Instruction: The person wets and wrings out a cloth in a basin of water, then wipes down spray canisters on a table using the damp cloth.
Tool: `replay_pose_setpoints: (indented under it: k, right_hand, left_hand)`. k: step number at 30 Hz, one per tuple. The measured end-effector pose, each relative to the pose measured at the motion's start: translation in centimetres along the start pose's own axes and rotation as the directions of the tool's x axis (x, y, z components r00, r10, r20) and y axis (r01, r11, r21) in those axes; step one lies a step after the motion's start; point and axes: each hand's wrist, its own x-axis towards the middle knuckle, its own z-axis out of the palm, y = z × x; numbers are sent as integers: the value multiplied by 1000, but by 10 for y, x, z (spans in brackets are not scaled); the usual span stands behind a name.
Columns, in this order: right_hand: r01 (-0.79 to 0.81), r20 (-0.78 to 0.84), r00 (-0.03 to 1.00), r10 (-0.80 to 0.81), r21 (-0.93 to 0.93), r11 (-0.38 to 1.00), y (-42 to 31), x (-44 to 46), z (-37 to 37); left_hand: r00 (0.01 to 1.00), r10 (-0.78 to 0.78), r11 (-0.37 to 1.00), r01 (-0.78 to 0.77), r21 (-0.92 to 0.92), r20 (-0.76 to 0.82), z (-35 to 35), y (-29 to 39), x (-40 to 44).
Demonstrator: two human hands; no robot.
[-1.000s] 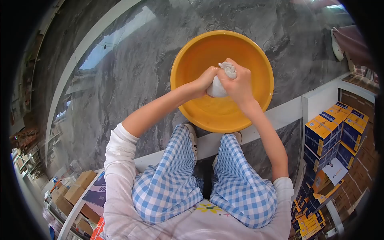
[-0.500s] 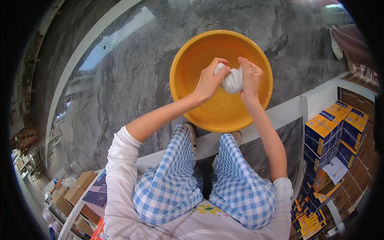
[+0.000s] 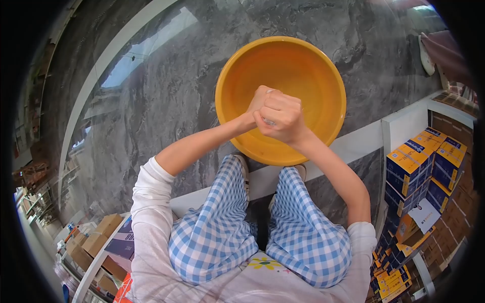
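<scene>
Closed and pressed together are the person's two hands, above a dark gray marbled floor (image 3: 166, 106) on which, beyond the blue-and-white checked trousers (image 3: 212, 237), stands a wide yellow basin (image 3: 316, 76), its near rim close to the shoes (image 3: 301, 172). Over the basin's open middle, the right hand (image 3: 282, 115) partly covers the left hand (image 3: 256, 103), the two touching. Both are clamped on a white cloth (image 3: 269, 121), the smallest thing here, mostly hidden inside the grip, with only slivers of it showing at the curled fingers.
</scene>
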Motion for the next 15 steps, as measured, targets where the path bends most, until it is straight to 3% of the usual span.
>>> replay_pose_setpoints:
  k: [5, 10, 13, 15]
  right_hand:
    - [-8, -9, 1000, 9, 30, 1000, 0, -3, 6]
    - [-78, -42, 996, 78, -4, 997, -1, -3, 6]
    - [-189, -98, 977, 187, -10, 982, 6, 3, 3]
    - [-432, -121, 892, 435, 57, 900, 13, -2, 2]
  left_hand:
    - [1000, 4, 997, -2, 75, -26, 1, -11, -1]
    - [999, -23, 1000, 24, -5, 44, 0, -12, 3]
    - [989, -67, 988, 84, -131, 130, -5, -9, 11]
    - [966, -162, 956, 204, -209, 201, -10, -2, 15]
